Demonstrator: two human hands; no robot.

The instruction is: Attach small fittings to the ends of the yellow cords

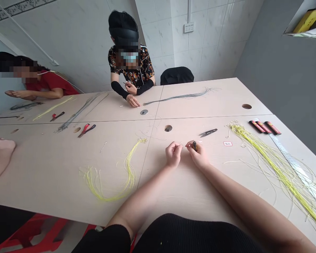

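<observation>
My left hand (173,154) is closed in a pinch above the table, with a tiny loop of thin yellow cord (181,143) at its fingertips. Just beside it, my right hand (198,155) is wrapped round a small dark tool with a yellowish band (195,146); its working end is hidden. The fingertips of both hands nearly meet. Beyond my right hand lie black thread snips (208,133) and a small white tag with a pink border (228,143). A looped bundle of yellow cords (130,168) rests left of my hands.
A larger yellow cord bundle (276,168) lies at right, beside a metal ruler (292,160) and black-and-red lighter-like sticks (272,128). Red-and-black pliers (86,130) are at left. Across the table (200,196), a co-worker (131,66) handles grey cords (179,96); another person (44,86) sits left.
</observation>
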